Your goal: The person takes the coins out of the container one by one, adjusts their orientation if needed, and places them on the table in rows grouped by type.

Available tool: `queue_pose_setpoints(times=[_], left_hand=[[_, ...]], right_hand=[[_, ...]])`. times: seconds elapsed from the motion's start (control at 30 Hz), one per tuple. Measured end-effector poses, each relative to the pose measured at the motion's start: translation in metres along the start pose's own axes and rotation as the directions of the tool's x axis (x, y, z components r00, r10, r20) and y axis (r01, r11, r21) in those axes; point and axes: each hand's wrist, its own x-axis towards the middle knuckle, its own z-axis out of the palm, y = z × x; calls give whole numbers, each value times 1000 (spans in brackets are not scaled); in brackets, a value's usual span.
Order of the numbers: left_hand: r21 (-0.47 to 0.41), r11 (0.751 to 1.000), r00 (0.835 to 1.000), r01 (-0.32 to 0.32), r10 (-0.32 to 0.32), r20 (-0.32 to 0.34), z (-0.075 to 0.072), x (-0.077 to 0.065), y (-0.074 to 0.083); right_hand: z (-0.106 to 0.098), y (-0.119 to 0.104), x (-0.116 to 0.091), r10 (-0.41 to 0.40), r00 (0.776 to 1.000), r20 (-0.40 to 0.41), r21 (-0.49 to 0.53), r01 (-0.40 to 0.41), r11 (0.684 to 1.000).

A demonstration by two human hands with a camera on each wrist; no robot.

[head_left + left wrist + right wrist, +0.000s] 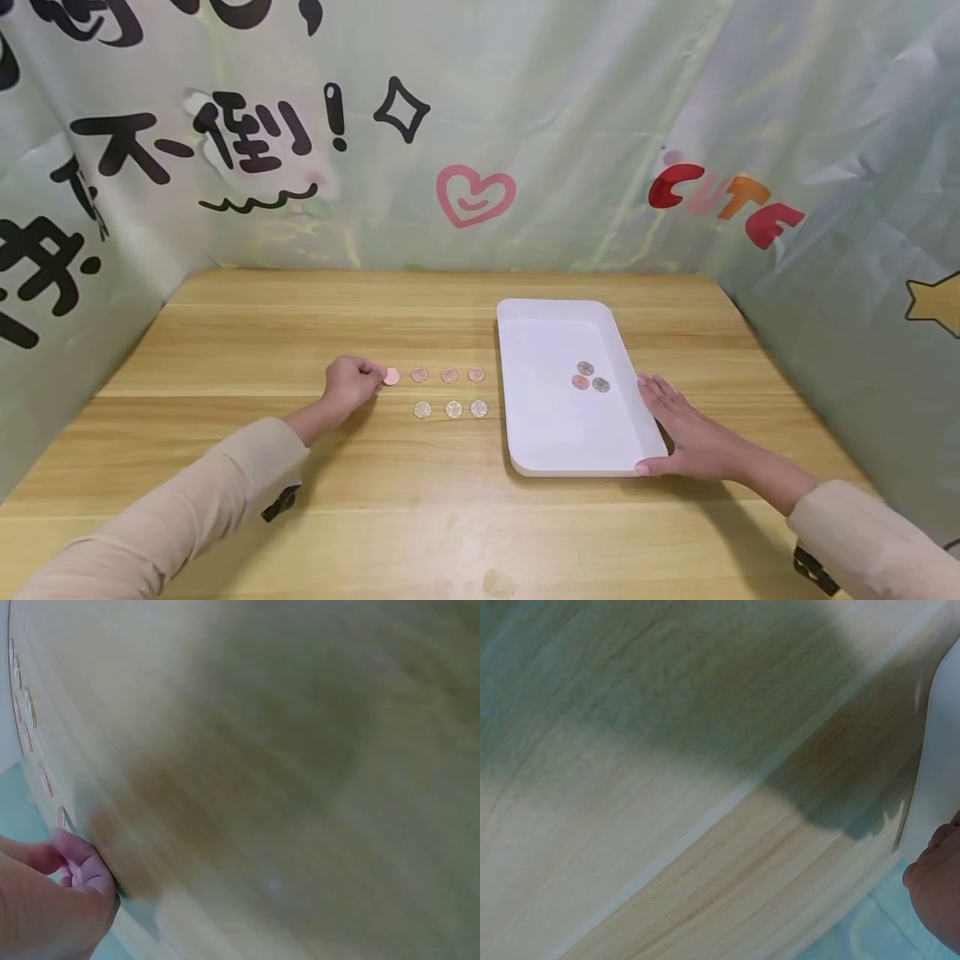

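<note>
Copper-coloured and flat, a small coin (392,377) lay at the left end of the upper row on the wooden table (480,533), where the thumb and fingertips of the left hand (354,381) met at its outer edge and seemed to pinch it lightly, the other fingers curled in. That hold at the rim presumably suited so thin a piece, since it left most of the face uncovered and kept the knuckles away from its neighbours. Three more copper coins (449,376) continued the row toward the tray (540,417), and three paler coins (453,408) made a second line nearer the person; the sorting by colour and the small gaps probably served to keep each piece distinct and easy to grasp. The right hand (693,433) was spread wide, its fingers along the tray's right side and its thumb at the near right corner, most likely to keep the white tray steady. Inside, two silvery coins (592,376) and a reddish coin (580,382) formed a loose cluster, left of the right fingers and well apart from the left hand. The pinched coin was thus right at the left fingertips, with both rows' remaining coins and the tray between it and the right hand.
</note>
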Motion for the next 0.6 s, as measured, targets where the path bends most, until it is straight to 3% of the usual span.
queue_pose_setpoints(times=[0.33, 0.6], left_hand=[[152, 988, 1000, 30, -31, 4, 2, 2, 8], [151, 988, 999, 41, -43, 10, 0, 0, 9]], right_hand=[[0, 1, -1, 4, 1000, -6, -2, -4, 1000], [1, 2, -1, 8, 1000, -2, -2, -8, 1000]])
